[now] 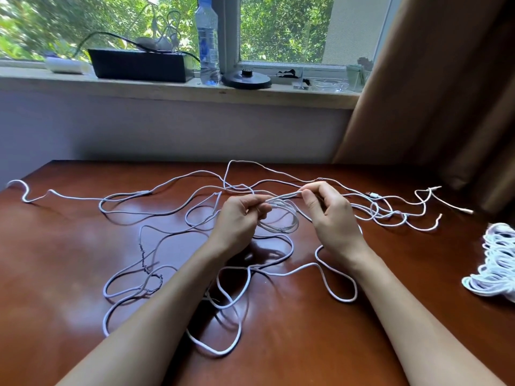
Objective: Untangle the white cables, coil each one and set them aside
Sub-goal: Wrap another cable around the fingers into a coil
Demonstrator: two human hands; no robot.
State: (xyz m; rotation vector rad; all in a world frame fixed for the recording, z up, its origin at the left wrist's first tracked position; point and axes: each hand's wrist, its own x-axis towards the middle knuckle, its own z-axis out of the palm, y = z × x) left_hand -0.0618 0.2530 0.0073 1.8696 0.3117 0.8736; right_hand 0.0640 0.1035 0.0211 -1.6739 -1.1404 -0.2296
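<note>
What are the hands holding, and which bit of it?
A white cable. The left hand grips the top of its small hanging coil; the right hand pinches the strand just beside that.

Loose cables (284, 196) sprawl across the surface (278, 358) from left edge to right. Both hands, left (239, 215) and right (331, 215), sit side by side above the middle of the tangle, each holding a strand. A coiled bundle (498, 260) lies at the right edge. Behind, the windowsill (167, 89) carries a box (139, 64), with a bottle (207, 43) just right of it. A curtain (446, 93) hangs at the far right.
</note>
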